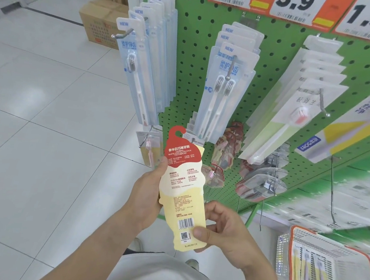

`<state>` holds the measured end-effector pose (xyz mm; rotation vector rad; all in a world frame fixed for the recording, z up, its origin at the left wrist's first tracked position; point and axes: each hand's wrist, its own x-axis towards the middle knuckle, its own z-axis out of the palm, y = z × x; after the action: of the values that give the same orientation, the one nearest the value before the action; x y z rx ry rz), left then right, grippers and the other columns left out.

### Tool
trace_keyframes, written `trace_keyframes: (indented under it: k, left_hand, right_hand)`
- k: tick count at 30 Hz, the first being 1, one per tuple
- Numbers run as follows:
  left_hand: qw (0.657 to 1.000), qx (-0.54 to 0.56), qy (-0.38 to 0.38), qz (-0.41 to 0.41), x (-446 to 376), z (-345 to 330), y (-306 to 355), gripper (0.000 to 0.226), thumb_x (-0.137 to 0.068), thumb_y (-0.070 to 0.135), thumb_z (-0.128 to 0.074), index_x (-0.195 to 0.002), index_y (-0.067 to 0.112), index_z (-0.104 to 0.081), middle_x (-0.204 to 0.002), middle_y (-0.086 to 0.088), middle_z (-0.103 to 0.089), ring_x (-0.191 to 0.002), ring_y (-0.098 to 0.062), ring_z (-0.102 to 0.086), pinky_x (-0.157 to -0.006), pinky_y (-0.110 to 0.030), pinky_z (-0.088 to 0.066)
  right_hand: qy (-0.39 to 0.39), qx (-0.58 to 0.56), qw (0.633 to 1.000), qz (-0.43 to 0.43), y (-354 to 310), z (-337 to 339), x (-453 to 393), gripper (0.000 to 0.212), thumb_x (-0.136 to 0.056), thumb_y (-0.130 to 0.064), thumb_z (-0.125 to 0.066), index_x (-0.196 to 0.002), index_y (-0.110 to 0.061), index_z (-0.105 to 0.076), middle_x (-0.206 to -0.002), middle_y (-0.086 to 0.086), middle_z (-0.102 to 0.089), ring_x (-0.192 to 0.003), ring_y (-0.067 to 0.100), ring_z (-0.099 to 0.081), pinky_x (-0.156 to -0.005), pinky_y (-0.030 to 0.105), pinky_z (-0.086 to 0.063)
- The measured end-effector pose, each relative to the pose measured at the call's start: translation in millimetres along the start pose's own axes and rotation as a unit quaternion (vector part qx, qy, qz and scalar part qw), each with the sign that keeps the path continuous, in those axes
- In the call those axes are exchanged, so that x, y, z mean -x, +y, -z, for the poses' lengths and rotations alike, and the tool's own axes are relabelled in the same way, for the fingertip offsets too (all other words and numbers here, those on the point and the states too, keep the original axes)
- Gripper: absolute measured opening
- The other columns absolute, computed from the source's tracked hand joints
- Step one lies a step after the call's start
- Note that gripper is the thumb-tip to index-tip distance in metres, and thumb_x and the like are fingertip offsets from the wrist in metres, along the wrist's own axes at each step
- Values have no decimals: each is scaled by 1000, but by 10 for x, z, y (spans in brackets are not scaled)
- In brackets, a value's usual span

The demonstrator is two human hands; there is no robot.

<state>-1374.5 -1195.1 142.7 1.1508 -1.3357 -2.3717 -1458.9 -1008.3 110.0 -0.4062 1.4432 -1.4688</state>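
I hold a toothbrush pack (182, 191) upright in front of me, its printed back facing me: red top with a hook cutout, cream lower part with a barcode. My left hand (147, 195) grips its left edge, thumb on the card. My right hand (222, 231) pinches the lower right corner, thumb beside the barcode. Behind it stands a green pegboard (189, 56) hung with toothbrush packs.
Blue-white toothbrush packs (141, 68) and more such packs (227, 85) hang on hooks, with red packs (226, 150) below. Price tags (294, 3) line the top. A wire basket (325, 266) with toothbrushes sits lower right. Cardboard boxes (100, 19) stand on the tiled floor behind.
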Motion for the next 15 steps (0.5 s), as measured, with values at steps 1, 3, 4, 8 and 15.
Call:
trace_keyframes:
  k: [1, 3, 4, 8, 15]
  left_hand:
    - [1000, 7, -1, 2, -8, 5, 2, 50, -98, 54, -44, -112, 18, -76, -116, -15, -74, -102, -33, -67, -88, -45, -43]
    - [1000, 16, -8, 7, -22, 14, 3, 55, -97, 55, -44, -123, 14, -70, -121, -15, -72, -109, -35, -68, -91, -46, -44]
    - [1000, 20, -11, 9, -26, 20, 0, 56, -96, 55, -44, -124, 13, -70, -122, -15, -72, -111, -36, -67, -93, -46, -44]
    - [999, 28, -8, 16, -25, 16, -3, 52, -100, 52, -43, -125, 14, -69, -121, -13, -72, -109, -33, -68, -88, -42, -47]
    - [1000, 1, -4, 3, -48, 18, -14, 49, -103, 49, -40, -121, 15, -71, -119, -12, -73, -106, -33, -69, -86, -40, -45]
  right_hand:
    - [0, -7, 1000, -2, -4, 1, 3, 50, -69, -25, -93, -100, -3, -60, -113, 26, -69, -84, 42, -74, -58, 38, -60]
    - [-2, -21, 1000, -6, -10, 6, 5, 59, -66, -36, -95, -99, -2, -60, -110, 24, -71, -83, 42, -74, -56, 38, -61]
    - [-5, -30, 1000, -9, -7, 8, 2, 62, -65, -38, -94, -100, 0, -60, -108, 23, -72, -82, 40, -74, -56, 38, -61]
    - [-4, -67, 998, -19, 9, 20, -9, 64, -63, -39, -95, -99, 2, -63, -103, 25, -73, -76, 34, -74, -53, 35, -60]
    - [16, -53, 998, -22, 26, 41, -24, 48, -66, -39, -94, -92, -5, -71, -102, 27, -73, -78, 34, -74, -56, 37, -61]
